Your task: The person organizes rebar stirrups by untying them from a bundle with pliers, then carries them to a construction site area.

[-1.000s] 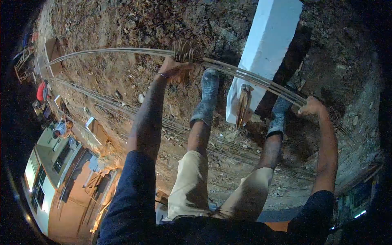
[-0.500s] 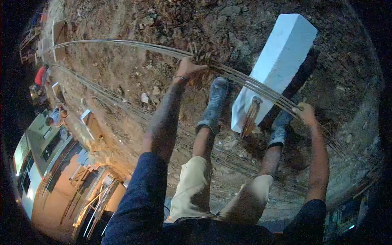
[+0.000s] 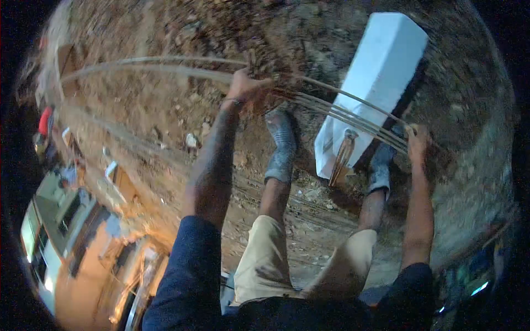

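Observation:
Several long thin metal rods (image 3: pixel 353 119) run across in front of me, over a white block (image 3: pixel 381 71) with a rusty metal loop (image 3: pixel 343 154) at its near end. My left hand (image 3: pixel 245 88) is wrapped round the rods on the left, partly blurred. My right hand (image 3: pixel 418 142) grips them near their right end, past the block. Between my hands one rod stands apart from the rest. Left of my left hand the rods bend in a long blurred arc.
My boots (image 3: pixel 281 140) stand on rough, stony soil (image 3: pixel 221 138), one beside the block. More rods lie on the ground behind my hands. At the left are a person in red (image 3: pixel 45 121), smaller blocks (image 3: pixel 124 185) and a vehicle (image 3: pixel 55 220).
My left hand has moved a little left and my right hand slightly left. One rod has separated from the bundle, which was closer together before. My left boot has shifted left.

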